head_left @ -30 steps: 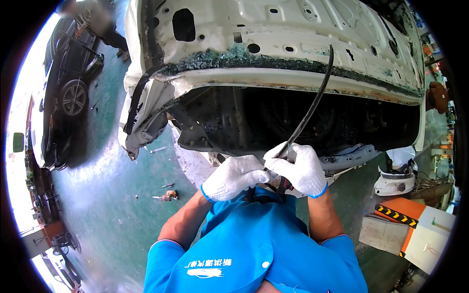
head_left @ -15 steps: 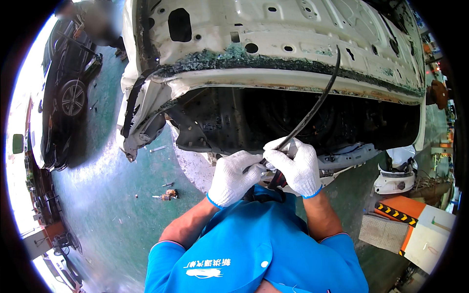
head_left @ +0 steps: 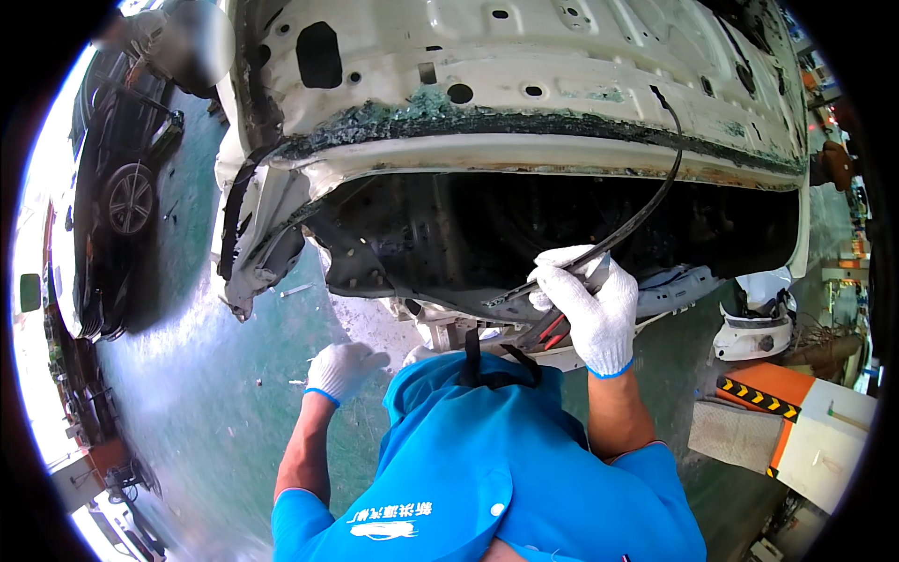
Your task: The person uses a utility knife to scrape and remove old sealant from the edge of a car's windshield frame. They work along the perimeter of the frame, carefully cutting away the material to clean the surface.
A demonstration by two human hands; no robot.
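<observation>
In my right hand [head_left: 592, 309], a white knitted glove with a blue cuff, a long thin black strip [head_left: 646, 217] is pinched, perhaps rubber trim. Its short end sticks out to the left of my fingers, and its long end curves up over the white car body panel [head_left: 393, 150]. Just below those fingers is a dark thing with red parts [head_left: 552, 332]; whether I grip it too is unclear. My left hand [head_left: 343, 371], gloved alike, is off the strip, low on the left above the green floor, its thumb apart from the fingers and nothing visible in it.
Broken glass bits [head_left: 421, 108] lie along the body panel's edge, above a dark opening [head_left: 449, 225]. A black car [head_left: 122, 206] stands at the left, a blurred person [head_left: 187, 47] beyond it. To the right are a bumper piece [head_left: 754, 335] and an orange and white box [head_left: 824, 440].
My left hand has let go of the strip and moved down to the left. My right hand has shifted slightly right, still holding the strip, which now curves more.
</observation>
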